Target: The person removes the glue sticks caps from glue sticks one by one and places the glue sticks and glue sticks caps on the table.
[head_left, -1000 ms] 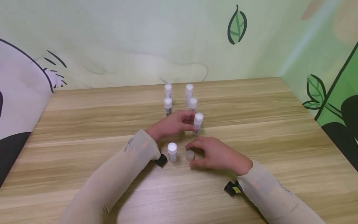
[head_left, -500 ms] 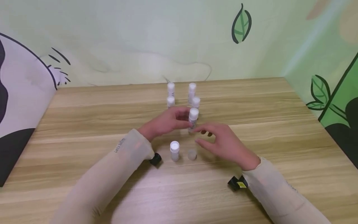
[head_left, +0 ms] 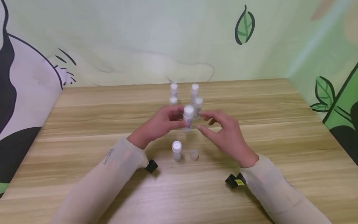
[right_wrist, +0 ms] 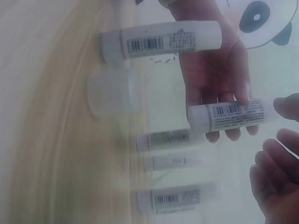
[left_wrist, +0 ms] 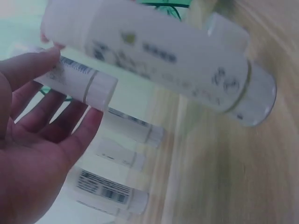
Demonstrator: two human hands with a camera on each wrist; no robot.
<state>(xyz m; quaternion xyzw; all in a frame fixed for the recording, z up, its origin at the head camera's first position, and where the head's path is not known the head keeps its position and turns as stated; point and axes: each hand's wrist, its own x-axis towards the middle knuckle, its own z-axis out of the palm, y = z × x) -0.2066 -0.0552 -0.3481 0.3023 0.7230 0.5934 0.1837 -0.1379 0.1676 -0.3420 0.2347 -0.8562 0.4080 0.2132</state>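
My left hand (head_left: pixel 156 124) holds a white glue stick (head_left: pixel 188 115) between thumb and fingers. In the right wrist view that glue stick (right_wrist: pixel 233 115) hangs clear of the tabletop, with a barcode and small print on its label. Just right of it is my right hand (head_left: pixel 227 133), its thumb and fingers spread apart and nothing between them. Nearer to me an uncapped glue stick (head_left: pixel 176 151) stands upright, large in the left wrist view. A translucent cap (head_left: pixel 194 155) sits on the table to its right.
Behind my hands, several more glue sticks stand upright in two short columns, among them a back left one (head_left: pixel 174 88) and a right one (head_left: pixel 198 107). The wooden table (head_left: pixel 112 105) meets a painted wall (head_left: pixel 126 40) at its far edge.
My left hand has moved left, lifting the glue stick. My right hand has left the cap and moved forward to beside the held glue stick.
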